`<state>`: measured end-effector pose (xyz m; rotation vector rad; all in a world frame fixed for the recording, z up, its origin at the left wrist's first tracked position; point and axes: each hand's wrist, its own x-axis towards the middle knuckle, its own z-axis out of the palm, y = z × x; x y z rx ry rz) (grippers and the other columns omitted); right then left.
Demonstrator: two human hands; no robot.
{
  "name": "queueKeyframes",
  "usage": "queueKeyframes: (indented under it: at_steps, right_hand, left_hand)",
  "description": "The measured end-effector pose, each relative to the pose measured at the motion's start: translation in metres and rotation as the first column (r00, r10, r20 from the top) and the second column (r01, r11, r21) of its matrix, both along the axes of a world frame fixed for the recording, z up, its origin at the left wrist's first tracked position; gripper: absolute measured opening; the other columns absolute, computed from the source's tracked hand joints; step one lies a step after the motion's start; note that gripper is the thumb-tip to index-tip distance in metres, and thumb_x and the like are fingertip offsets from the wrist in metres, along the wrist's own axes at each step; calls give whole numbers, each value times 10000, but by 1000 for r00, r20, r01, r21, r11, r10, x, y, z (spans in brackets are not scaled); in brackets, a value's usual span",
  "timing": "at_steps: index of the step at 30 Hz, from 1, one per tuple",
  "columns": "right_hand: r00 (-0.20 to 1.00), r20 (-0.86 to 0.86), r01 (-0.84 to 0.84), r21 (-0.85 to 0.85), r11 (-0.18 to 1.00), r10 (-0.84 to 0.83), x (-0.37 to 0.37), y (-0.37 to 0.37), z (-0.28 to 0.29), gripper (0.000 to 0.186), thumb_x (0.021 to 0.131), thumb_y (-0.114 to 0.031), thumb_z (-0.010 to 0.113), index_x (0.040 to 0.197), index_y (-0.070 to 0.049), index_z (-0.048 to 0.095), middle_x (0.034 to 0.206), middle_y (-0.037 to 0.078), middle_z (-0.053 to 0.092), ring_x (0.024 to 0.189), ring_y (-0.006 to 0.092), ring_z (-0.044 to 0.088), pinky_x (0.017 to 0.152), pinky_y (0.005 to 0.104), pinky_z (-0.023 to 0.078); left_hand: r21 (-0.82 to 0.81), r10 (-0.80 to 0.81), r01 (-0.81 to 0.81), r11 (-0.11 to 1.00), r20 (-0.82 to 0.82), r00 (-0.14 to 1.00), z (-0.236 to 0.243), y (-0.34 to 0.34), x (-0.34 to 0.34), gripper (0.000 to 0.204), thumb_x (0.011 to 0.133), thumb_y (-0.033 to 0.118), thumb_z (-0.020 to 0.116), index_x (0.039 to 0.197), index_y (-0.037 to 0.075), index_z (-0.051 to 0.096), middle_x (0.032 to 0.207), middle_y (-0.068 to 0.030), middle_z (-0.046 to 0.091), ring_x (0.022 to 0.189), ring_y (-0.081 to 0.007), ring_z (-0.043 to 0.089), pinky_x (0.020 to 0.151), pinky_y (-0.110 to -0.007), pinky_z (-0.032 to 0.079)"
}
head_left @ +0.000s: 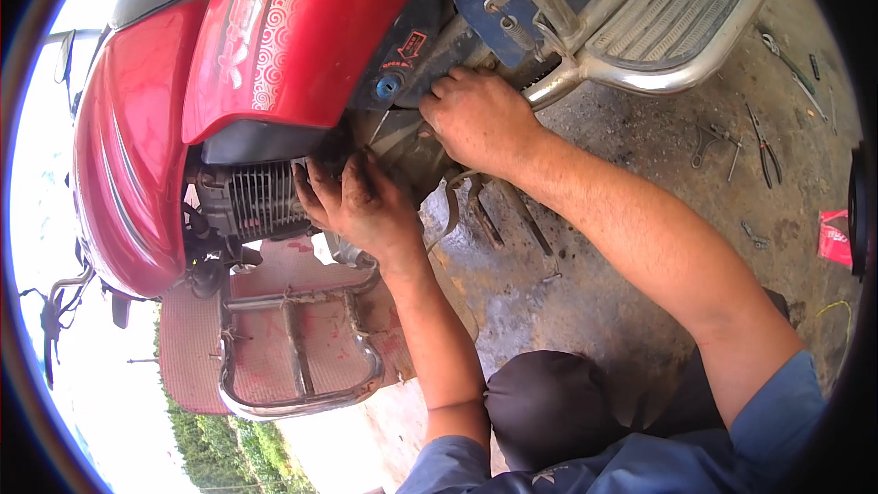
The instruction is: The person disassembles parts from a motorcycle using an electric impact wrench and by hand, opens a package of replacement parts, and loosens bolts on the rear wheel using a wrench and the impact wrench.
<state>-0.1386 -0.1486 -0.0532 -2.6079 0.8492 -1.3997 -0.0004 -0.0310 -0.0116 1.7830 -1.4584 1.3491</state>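
Two greasy hands on engine: left hand fingers spread beside finned cylinder; right hand fingers curled, grip unclear.

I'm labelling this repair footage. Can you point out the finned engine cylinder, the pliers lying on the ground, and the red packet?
finned engine cylinder [263,198], head view, middle of the cooling fins.
pliers [766,148], head view, on the handles.
red packet [834,238], head view, centre of its visible face.
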Motion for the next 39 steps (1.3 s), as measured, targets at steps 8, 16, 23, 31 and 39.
queueKeyframes:
  at_steps: [8, 16, 23, 31, 39]
  right_hand:
    - [1000, 9, -20, 24, 1000, 20, 0, 1, 1, 133, 793, -199, 695, 849, -85, 738, 886, 73, 717, 940, 251, 674, 785, 371, 565]
    - [999, 31, -38, 46, 998, 37, -2, 2, 3, 145, 798, -214, 715, 846, -80, 746, 889, 81, 718, 954, 266, 671, 799, 395, 561]
    - [999, 24, -27, 55, 998, 26, -5, 1, 3, 172, 786, -236, 744, 849, -76, 746, 900, 86, 718, 956, 271, 674, 804, 402, 560]
    - [999, 20, -32, 87, 996, 31, -6, 5, 10, 234, 799, -293, 766, 879, -75, 747, 922, 90, 718, 969, 286, 672, 826, 411, 558]
    - [999, -1, -50, 142, 989, 51, -7, 6, 14, 261, 809, -292, 766, 937, -65, 744, 946, 107, 706, 997, 313, 663, 861, 425, 554]
  left_hand:
    - [-16, 40, -40, 999, -40, 998, -1, -1, -1, 155, 842, 172, 771, 960, 73, 788, 1402, -210, 592, 1315, -445, 479, 1094, -565, 379]
    - [20, -15, 15, 1000, 11, 1000, -7, -3, 6, 191, 873, 140, 724, 1047, 102, 794, 1433, -227, 556, 1371, -457, 429, 1143, -570, 334]
    - [-87, -95, 97, 992, 31, 995, -10, 29, -33, 312, 881, 75, 717, 1193, 69, 704, 1346, -201, 595, 1307, -407, 490, 1099, -524, 385]
    - [-246, -72, 392, 886, -910, -409, -25, 27, -63, 442, 1101, 385, 468, 1088, -4, 678, 905, -90, 713, 787, -184, 652, 668, -292, 449]
    - [-463, -228, 114, 879, -619, -752, -41, -9, -52, 619, 1094, 584, 255, 1313, 105, 580, 1149, -104, 688, 894, -235, 624, 678, -321, 375]
